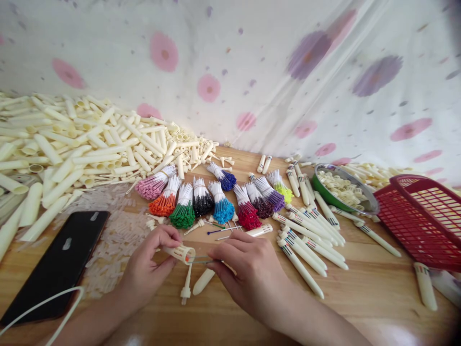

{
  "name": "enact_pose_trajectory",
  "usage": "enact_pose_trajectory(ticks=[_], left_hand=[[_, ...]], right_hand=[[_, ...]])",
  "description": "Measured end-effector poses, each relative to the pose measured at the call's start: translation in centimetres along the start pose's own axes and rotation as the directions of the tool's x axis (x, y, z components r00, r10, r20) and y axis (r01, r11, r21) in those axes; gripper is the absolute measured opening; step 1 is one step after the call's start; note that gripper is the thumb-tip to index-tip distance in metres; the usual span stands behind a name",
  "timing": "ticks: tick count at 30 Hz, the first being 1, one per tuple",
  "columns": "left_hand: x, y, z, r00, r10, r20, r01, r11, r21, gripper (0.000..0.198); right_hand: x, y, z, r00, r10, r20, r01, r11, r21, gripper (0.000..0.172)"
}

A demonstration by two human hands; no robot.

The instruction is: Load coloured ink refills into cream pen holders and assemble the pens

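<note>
My left hand (147,264) pinches a short cream slotted pen barrel (183,253), its open end facing right. From the right, my right hand (248,276) grips a thin pen refill (202,262) between thumb and fingers, its far end at the barrel's mouth. A bit of orange shows inside that mouth. Below the barrel lies a small cream stemmed part (186,284) on the wooden table. A cream pen tube (204,281) rests partly under my right hand. Behind both hands stand bundles of colored refills, among them a green bundle (183,211) and a red one (248,211).
A large heap of cream tubes (72,144) fills the back left. Clear plastic bits (111,240) lie beside a black phone (61,259) with a white cable (43,300). At right are multicolor pens (302,269), a green-sided bowl (324,194) of cream parts and a red basket (414,226).
</note>
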State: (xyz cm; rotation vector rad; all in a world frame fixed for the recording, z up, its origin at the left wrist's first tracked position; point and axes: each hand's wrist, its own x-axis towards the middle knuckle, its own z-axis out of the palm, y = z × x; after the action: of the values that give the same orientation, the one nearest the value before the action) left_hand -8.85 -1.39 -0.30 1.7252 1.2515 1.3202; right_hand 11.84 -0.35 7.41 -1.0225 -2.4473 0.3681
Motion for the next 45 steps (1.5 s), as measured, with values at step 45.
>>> enact_pose_trajectory(ticks=[45], left_hand=[[-0.1, -0.3, 0.2, 0.994, 0.109, -0.018, -0.107, 0.989, 0.106, 0.024]], right_hand=[[0.1, -0.1, 0.0, 0.989, -0.132, -0.072, 0.123, 0.985, -0.124, 0.021]])
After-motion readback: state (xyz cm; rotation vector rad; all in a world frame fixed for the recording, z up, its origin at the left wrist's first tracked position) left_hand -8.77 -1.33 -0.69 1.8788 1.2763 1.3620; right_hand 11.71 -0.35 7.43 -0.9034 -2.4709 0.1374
